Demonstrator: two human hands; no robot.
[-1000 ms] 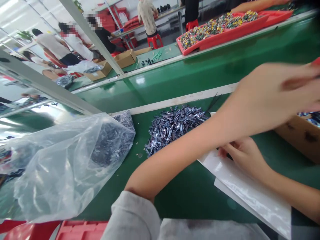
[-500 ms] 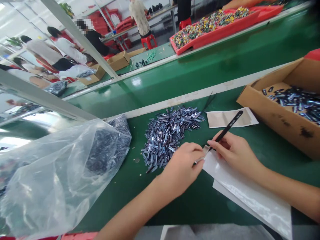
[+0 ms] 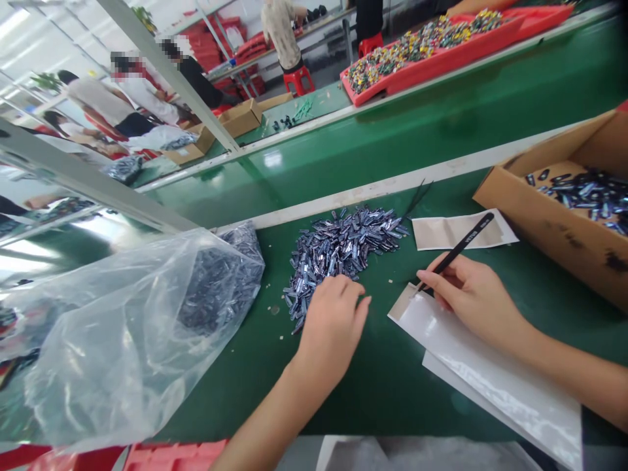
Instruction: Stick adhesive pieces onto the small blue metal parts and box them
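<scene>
A heap of small shiny metal parts [image 3: 343,250] lies on the green bench. My left hand [image 3: 331,322] rests palm down at the heap's near edge, with its fingertips curled in among the parts; what they pinch is hidden. My right hand [image 3: 471,294] grips black tweezers [image 3: 461,247], whose tip touches the upper corner of a glossy white sheet [image 3: 471,366]. A second, beige paper strip [image 3: 464,231] lies just behind the tweezers.
A cardboard box [image 3: 554,216] with more metal parts stands at the right. A clear plastic bag [image 3: 132,327] of parts fills the left. A red tray [image 3: 441,55] of coloured pieces sits beyond the conveyor. Other people work at far benches.
My left hand swung back from the box at the right to the white sheet, then moved left onto the heap of parts. My right hand stays on the sheet with the tweezers.
</scene>
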